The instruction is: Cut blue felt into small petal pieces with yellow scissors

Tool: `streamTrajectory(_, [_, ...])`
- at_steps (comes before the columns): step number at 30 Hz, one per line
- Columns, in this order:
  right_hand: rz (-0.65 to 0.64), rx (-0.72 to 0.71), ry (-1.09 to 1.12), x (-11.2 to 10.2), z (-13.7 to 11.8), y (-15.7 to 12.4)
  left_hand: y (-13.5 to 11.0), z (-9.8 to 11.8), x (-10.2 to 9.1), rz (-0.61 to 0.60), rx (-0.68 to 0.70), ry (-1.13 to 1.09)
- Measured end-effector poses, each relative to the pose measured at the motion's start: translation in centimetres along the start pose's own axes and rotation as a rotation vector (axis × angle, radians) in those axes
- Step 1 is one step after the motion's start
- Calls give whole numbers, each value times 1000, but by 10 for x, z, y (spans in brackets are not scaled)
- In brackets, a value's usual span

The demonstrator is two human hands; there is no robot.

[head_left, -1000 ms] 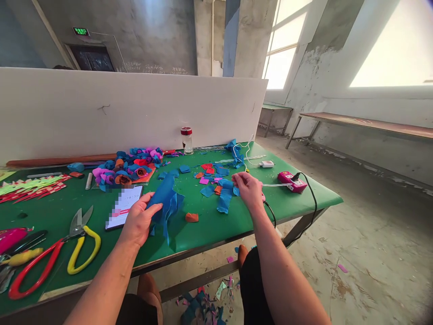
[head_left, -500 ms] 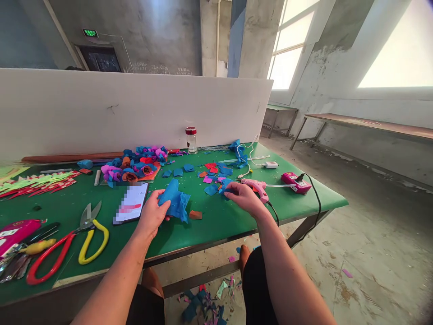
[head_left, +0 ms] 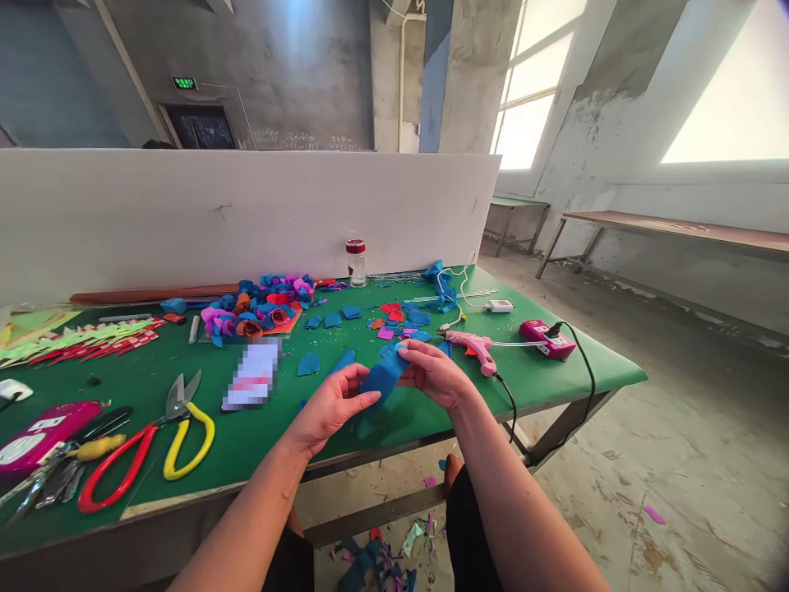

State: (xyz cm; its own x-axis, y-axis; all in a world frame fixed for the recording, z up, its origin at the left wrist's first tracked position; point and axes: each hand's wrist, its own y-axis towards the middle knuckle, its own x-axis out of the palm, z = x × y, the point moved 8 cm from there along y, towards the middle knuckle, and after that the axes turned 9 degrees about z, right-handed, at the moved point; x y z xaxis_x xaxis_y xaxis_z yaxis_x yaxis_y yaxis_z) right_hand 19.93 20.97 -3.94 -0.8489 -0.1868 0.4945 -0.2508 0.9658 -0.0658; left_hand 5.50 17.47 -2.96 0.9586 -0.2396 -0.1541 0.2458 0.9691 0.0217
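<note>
The fingers (head_left: 365, 402) of the left hand (head_left: 329, 411) are closed with the thumb uppermost, gripping the lower left part of a blue paper piece (head_left: 383, 376). The fingers of the right hand (head_left: 437, 376) are pinched together at the upper right edge of the same piece. The paper is suspended between both hands, above the front half of the green desk (head_left: 271, 448). Loose blue squares (head_left: 309, 364) lie to the left of and beyond the hands; red scraps (head_left: 391, 310) and pink scraps (head_left: 385, 333) lie directly behind the paper. Just beyond the right hand is a pink glue gun (head_left: 484, 355), its nozzle directed left and its cord passing over the front desk edge. A clear stick extends from its rear toward a magenta socket box (head_left: 546, 339). Left of the hands is a phone (head_left: 254, 374) (its screen is blurred and cannot be read), followed by shears (head_left: 178, 400) with one red and one yellow handle, blades parted. Behind the phone is a heap of paper flowers (head_left: 256, 308). A red-lidded jar (head_left: 356, 267) stands upright at the back, near a white board (head_left: 277, 222).
</note>
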Motion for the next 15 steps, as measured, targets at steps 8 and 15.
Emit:
streamTrajectory(8, [242, -179, -175, -29, -5, 10, -2, -18, -22, 88, -99, 114])
streamTrajectory(15, [258, -251, -361, -42, -9, 15, -1, -4, -47, 263, 28, 344])
